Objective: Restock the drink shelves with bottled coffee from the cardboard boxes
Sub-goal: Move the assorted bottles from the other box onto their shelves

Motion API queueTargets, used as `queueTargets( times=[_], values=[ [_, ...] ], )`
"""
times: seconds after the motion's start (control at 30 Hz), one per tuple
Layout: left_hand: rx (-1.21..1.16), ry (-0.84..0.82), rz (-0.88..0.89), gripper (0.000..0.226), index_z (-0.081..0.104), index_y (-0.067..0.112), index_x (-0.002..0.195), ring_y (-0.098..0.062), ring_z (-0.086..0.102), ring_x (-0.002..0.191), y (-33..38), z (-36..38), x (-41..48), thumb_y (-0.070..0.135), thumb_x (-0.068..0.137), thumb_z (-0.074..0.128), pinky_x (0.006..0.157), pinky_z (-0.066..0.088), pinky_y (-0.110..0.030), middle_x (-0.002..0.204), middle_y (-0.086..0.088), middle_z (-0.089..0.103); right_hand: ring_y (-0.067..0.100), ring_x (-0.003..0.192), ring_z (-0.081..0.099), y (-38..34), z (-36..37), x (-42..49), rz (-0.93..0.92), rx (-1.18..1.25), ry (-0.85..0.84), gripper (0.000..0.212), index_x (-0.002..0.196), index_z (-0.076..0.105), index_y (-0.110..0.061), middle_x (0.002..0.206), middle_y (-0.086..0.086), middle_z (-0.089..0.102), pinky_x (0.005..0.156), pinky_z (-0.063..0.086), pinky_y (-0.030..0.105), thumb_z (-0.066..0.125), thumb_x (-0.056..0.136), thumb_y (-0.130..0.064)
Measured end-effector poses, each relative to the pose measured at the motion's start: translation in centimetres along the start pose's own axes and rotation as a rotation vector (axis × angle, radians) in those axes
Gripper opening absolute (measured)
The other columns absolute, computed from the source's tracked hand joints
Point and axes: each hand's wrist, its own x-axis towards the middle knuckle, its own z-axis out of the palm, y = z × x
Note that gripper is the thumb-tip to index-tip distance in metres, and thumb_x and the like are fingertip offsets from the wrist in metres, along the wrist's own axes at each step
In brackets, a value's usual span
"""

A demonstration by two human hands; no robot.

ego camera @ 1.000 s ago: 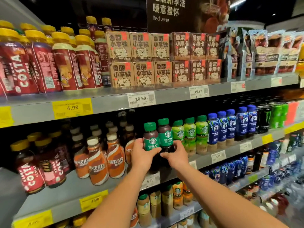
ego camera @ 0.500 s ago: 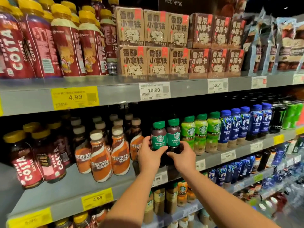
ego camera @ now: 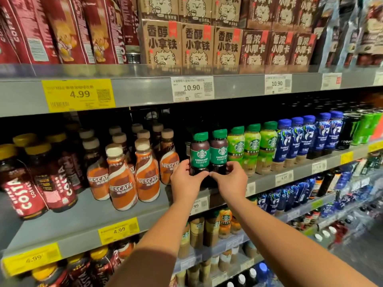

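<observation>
The left hand (ego camera: pixel 186 181) grips the dark lower part of the left Americano bottle (ego camera: pixel 200 154), with the thumb across the front just under the green label. The right hand (ego camera: pixel 230 183) grips the right Americano bottle (ego camera: pixel 219 152) at the same height. The two thumbs nearly meet between the bottles. Both bottles stand upright and touch side by side at the front of the middle shelf (ego camera: pixel 83 220). The hands cover their bases, so they are probably resting on the shelf, but this cannot be seen.

The grip is the same as a second ago. The pair now looks more level, with the green caps almost even. The view has also moved in closer and lower, cutting off the caps of the bottles on the top shelf.

The Nescafé bottles (ego camera: pixel 122 183) are just left of the left hand, and the Costa bottles (ego camera: pixel 22 193) are further left. The light-green Starbucks bottles (ego camera: pixel 251 146) are just right of the right hand, beside the right Americano bottle, followed by the blue bottles (ego camera: pixel 298 137). Above the hands a white 10.90 price tag (ego camera: pixel 191 89) hangs on the upper shelf edge, under the brown cartons (ego camera: pixel 196 46).
</observation>
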Motion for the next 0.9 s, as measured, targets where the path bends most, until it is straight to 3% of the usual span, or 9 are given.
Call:
queueTargets(
  times=[0.1, 0.2, 0.3, 0.37, 0.47, 0.57, 0.7, 0.9],
  values=[
    [-0.015, 0.019, -0.005, 0.051, 0.058, 0.014, 0.116, -0.012, 0.058, 0.1, -0.3, 0.1, -0.3, 0.023, 0.072, 0.082, 0.08, 0.047, -0.025, 0.11, 0.0, 0.063, 0.018, 0.092, 0.056, 0.0, 0.0, -0.1, 0.011, -0.002, -0.021, 0.046, 0.104, 0.056, -0.012, 0.099, 0.001, 0.058, 0.079, 0.049, 0.032, 0.084, 0.069, -0.022],
    [0.011, -0.012, -0.012, 0.055, 0.052, 0.016, 0.124, -0.016, 0.055, 0.111, -0.3, 0.0, -0.7, 0.024, 0.076, 0.078, 0.09, 0.048, -0.031, 0.12, -0.002, 0.059, 0.021, 0.083, 0.051, 0.3, -0.4, -0.4, 0.026, -0.019, -0.013, 0.037, 0.089, 0.047, -0.013, 0.094, 0.005, 0.053, 0.068, 0.039, 0.03, 0.08, 0.072, -0.019],
    [0.194, -0.05, 0.01, 0.056, 0.045, 0.019, 0.133, -0.019, 0.054, 0.115, 0.4, -0.9, -1.2, 0.026, 0.083, 0.07, 0.095, 0.048, -0.037, 0.127, -0.002, 0.054, 0.021, 0.08, 0.047, 0.2, -1.4, -0.6, -0.039, -0.147, -0.067, 0.022, 0.082, 0.046, -0.011, 0.09, 0.005, 0.052, 0.067, 0.032, 0.027, 0.069, 0.079, -0.015],
    [0.401, -0.097, 0.096, 0.05, 0.045, 0.019, 0.133, -0.019, 0.054, 0.111, 1.1, -2.0, -1.6, 0.027, 0.088, 0.063, 0.09, 0.049, -0.036, 0.122, -0.001, 0.055, 0.025, 0.08, 0.052, -0.3, -2.4, -0.6, -0.101, -0.291, -0.174, 0.013, 0.08, 0.051, -0.011, 0.087, 0.008, 0.056, 0.065, 0.036, 0.028, 0.063, 0.081, -0.015],
    [0.835, -0.242, 0.267, 0.039, 0.051, 0.017, 0.127, -0.022, 0.054, 0.109, 2.5, -3.8, -2.7, 0.028, 0.09, 0.057, 0.085, 0.049, -0.035, 0.118, -0.003, 0.055, 0.031, 0.094, 0.061, -1.5, -3.8, -1.3, -0.264, -0.671, -0.389, 0.021, 0.097, 0.06, -0.009, 0.101, 0.013, 0.064, 0.073, 0.048, 0.034, 0.06, 0.083, -0.024],
    [1.012, -0.279, 0.29, 0.03, 0.057, 0.016, 0.117, -0.024, 0.056, 0.104, 3.6, -4.7, -4.3, 0.028, 0.089, 0.056, 0.083, 0.052, -0.039, 0.11, -0.004, 0.057, 0.032, 0.105, 0.06, -2.7, -5.3, -2.5, -0.433, -0.924, -0.505, 0.029, 0.11, 0.058, -0.01, 0.113, 0.012, 0.063, 0.08, 0.049, 0.036, 0.057, 0.086, -0.027],
    [1.102, -0.237, 0.277, 0.023, 0.06, 0.015, 0.107, -0.027, 0.057, 0.103, 5.4, -4.5, -7.2, 0.026, 0.088, 0.055, 0.081, 0.051, -0.04, 0.107, -0.004, 0.059, 0.031, 0.108, 0.059, -3.4, -7.5, -4.0, -0.5, -1.001, -0.591, 0.033, 0.116, 0.056, -0.011, 0.117, 0.011, 0.061, 0.081, 0.049, 0.036, 0.056, 0.088, -0.027],
    [1.195, -0.216, 0.2, 0.026, 0.061, 0.015, 0.108, -0.031, 0.058, 0.105, 6.6, -3.8, -13.7, 0.03, 0.088, 0.054, 0.079, 0.047, -0.037, 0.112, -0.009, 0.062, 0.03, 0.104, 0.061, -3.2, -11.2, -6.2, -0.62, -1.012, -0.654, 0.036, 0.117, 0.058, -0.011, 0.115, 0.01, 0.062, 0.08, 0.05, 0.035, 0.057, 0.086, -0.028]
  ],
)
